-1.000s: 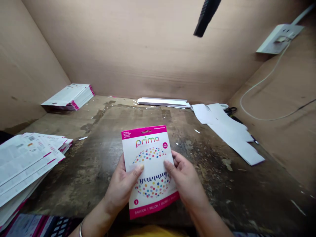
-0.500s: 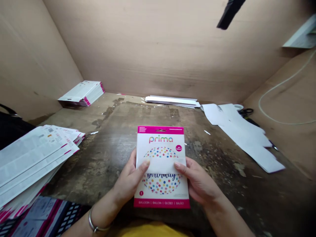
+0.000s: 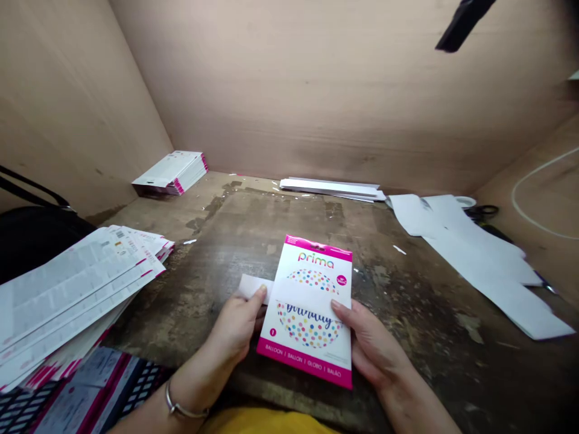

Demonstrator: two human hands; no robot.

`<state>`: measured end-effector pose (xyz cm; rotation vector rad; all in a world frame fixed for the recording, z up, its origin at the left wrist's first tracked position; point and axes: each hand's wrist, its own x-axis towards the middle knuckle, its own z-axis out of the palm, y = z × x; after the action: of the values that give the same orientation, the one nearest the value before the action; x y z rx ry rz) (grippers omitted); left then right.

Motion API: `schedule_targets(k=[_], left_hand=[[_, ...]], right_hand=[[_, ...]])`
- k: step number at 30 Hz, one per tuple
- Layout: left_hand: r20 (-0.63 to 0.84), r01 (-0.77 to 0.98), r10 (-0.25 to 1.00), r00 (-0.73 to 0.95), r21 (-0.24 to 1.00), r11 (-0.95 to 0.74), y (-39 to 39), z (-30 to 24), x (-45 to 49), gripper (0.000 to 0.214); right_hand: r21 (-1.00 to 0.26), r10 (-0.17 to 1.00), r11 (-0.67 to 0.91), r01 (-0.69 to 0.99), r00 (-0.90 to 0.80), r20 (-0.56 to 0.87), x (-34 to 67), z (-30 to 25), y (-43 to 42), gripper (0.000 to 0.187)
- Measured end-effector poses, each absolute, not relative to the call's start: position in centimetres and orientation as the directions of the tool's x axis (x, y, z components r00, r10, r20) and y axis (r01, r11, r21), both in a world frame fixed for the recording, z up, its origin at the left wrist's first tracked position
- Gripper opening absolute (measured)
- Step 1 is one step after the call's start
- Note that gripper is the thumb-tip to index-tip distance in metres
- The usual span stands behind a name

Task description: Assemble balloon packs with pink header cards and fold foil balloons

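Note:
A white and pink balloon packet (image 3: 312, 337), printed with coloured dots, is held tilted above the table in front of me. Across its middle lies a white paper strip (image 3: 303, 292), which sticks out past the packet's left edge. My left hand (image 3: 237, 322) pinches that protruding end between thumb and fingers. On the other side, my right hand (image 3: 373, 337) grips the packet's right edge, its thumb on the strip and its fingers behind, out of sight.
Printed flat packets (image 3: 76, 289) are piled at the left, above a black basket (image 3: 140, 386). A neat packet stack (image 3: 174, 172) stands at the back left. Folded white strips (image 3: 332, 188) lie along the back wall. White paper sheets (image 3: 488, 271) and scissors (image 3: 483, 211) are at the right.
The packet has tilted and shifted right. My left hand has moved off its front to the strip's end, now out beyond the left edge. The view has turned slightly left.

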<state>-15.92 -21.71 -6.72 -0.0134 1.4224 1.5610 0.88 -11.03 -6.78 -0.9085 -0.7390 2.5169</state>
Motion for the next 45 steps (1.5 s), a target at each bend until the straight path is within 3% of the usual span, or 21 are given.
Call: schedule_targets(k=[4, 9, 17, 20, 24, 28, 32, 34, 36, 37, 39, 40, 42, 45], left_hand=[[-0.477, -0.401, 0.663, -0.577, 0.873, 0.279, -20.3, -7.0, -18.3, 0.013], [-0.459, -0.321, 0.664, -0.59, 0.888, 0.329, -18.2, -7.0, -19.6, 0.014], [-0.344, -0.14, 0.677, -0.651, 0.931, 0.337, -18.1, -6.5, -19.2, 0.008], [-0.222, 0.071, 0.713, -0.665, 0.931, 0.357, -19.6, -6.1, -19.1, 0.013], [0.025, 0.526, 0.761, -0.648, 0.738, 0.423, -21.4, -6.2, -19.2, 0.021], [0.178, 0.685, 0.796, -0.578, 0.636, 0.355, -21.6, -7.2, -18.6, 0.018], [0.2, 0.824, 0.873, -0.446, 0.472, 0.313, -21.1, -7.8, -17.6, 0.015], [0.187, 0.874, 0.9, -0.393, 0.379, 0.303, -21.0, -7.7, -17.4, 0.014], [0.163, 0.899, 0.919, -0.36, 0.325, 0.294, -21.0, -7.7, -17.3, 0.013], [0.151, 0.906, 0.926, -0.346, 0.309, 0.288, -21.0, -7.6, -17.3, 0.012], [0.138, 0.917, 0.935, -0.327, 0.286, 0.278, -20.9, -7.6, -17.3, 0.012], [0.138, 0.92, 0.937, -0.321, 0.28, 0.274, -20.9, -7.6, -17.3, 0.013], [0.145, 0.922, 0.937, -0.317, 0.279, 0.269, -20.8, -7.6, -17.3, 0.013], [0.169, 0.882, 0.918, -0.359, 0.385, 0.274, -21.0, -7.4, -17.4, 0.013]], right_hand=[[-0.562, 0.5, -0.81, -0.169, -0.7, -0.51, 0.4, -7.3, -10.8, 0.038], [-0.583, 0.564, -0.787, -0.203, -0.621, -0.545, -0.1, -7.2, -10.6, 0.037], [-0.628, 0.571, -0.77, -0.114, -0.563, -0.598, -0.6, -6.5, -9.4, 0.031], [-0.628, 0.517, -0.777, -0.043, -0.613, -0.597, -0.8, -6.1, -9.0, 0.032], [-0.67, 0.461, -0.739, 0.078, -0.666, -0.586, -1.3, -6.4, -9.1, 0.031], [-0.732, 0.485, -0.661, 0.167, -0.649, -0.586, -1.7, -7.2, -9.3, 0.031], [-0.798, 0.516, -0.555, 0.235, -0.655, -0.552, -1.8, -7.4, -9.2, 0.031], [-0.848, 0.544, -0.429, 0.311, -0.66, -0.518, -1.6, -7.1, -9.1, 0.032], [-0.876, 0.65, -0.16, 0.456, -0.619, -0.441, -1.1, -6.7, -9.2, 0.036], [-0.837, 0.735, 0.024, 0.547, -0.577, -0.357, -0.8, -6.5, -9.4, 0.039], [-0.628, 0.837, 0.373, 0.683, -0.54, -0.09, -0.1, -6.2, -10.0, 0.046], [-0.508, 0.812, 0.516, 0.69, -0.583, 0.033, 0.2, -6.1, -10.4, 0.049], [-0.348, 0.64, 0.744, 0.571, -0.758, 0.125, 0.5, -6.2, -11.3, 0.049], [-0.287, 0.397, 0.883, 0.372, -0.917, 0.032, 0.5, -6.6, -12.3, 0.05]])
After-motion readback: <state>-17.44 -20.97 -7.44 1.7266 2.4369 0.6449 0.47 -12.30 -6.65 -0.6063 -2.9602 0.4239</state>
